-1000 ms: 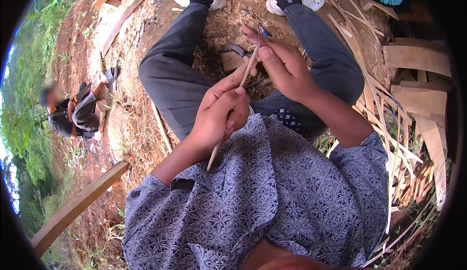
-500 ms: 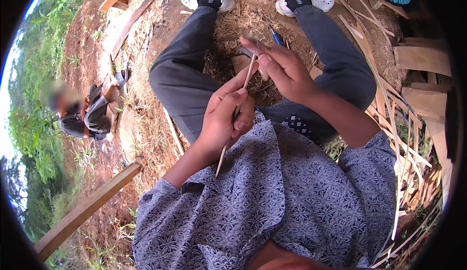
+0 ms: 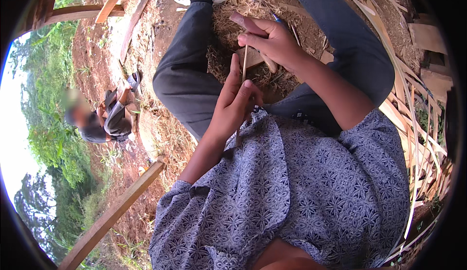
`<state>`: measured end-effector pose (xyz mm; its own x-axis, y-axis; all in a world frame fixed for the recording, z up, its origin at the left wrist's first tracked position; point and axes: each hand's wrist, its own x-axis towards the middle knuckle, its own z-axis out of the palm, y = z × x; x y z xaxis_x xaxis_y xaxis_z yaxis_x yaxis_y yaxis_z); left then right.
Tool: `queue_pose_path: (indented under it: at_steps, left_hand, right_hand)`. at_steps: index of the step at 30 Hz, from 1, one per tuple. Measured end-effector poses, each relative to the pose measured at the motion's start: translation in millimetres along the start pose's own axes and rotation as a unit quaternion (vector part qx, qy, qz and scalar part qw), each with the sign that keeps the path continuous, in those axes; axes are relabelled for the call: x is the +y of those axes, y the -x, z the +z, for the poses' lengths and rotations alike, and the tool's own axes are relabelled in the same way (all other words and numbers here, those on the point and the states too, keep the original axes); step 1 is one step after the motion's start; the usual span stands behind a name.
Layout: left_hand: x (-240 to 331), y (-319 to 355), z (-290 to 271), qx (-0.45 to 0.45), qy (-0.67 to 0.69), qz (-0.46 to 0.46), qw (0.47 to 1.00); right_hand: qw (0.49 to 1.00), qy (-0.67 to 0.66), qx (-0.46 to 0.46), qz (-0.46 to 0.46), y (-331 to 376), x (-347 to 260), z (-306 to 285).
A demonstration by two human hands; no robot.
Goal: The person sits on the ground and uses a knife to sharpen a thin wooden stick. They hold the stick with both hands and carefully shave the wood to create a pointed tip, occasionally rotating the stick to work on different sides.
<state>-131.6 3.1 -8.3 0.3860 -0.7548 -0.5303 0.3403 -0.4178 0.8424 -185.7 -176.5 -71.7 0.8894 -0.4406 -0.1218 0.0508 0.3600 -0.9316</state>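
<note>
Between my knees, my left hand (image 3: 234, 97) grips a thin wooden stick (image 3: 244, 65), its index finger stretched along it and its thumb pressed on it. The stick's upper end reaches up to my right hand (image 3: 278, 44). Pinched between my right thumb and fingers is a folded reddish-brown strip, apparently sandpaper (image 3: 247, 24), touching or very near the stick's tip. Just below that hand, a pale wooden handle (image 3: 269, 63) lies near a flat piece of wood (image 3: 252, 57); what the handle belongs to is hidden.
A blue-handled tool (image 3: 276, 17) lies on the ground beyond my right hand. Long split strips (image 3: 406, 90) and wood offcuts (image 3: 428, 37) are piled at the right. A wooden beam (image 3: 114, 214) slants at lower left. Another person (image 3: 104, 117) sits at the left.
My right hand has turned, so the reddish-brown strip now shows more. The stick stands more upright, and my left hand has shifted slightly down. The whole view has tilted a little.
</note>
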Motion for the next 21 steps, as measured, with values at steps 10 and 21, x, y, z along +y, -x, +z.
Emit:
queue_pose_path:
  at_steps: [10, 21]
  left_hand:
    - [-21, -1, -12, 0.031, -0.03, -0.047, 0.998]
    - [-14, -26, -7, 0.045, -0.143, -0.024, 0.988]
  right_hand:
    - [0.968, 0.166, 0.097, -0.158, -20, 65, -54]
    - [0.96, 0.177, 0.013, -0.217, 7, 87, -23]
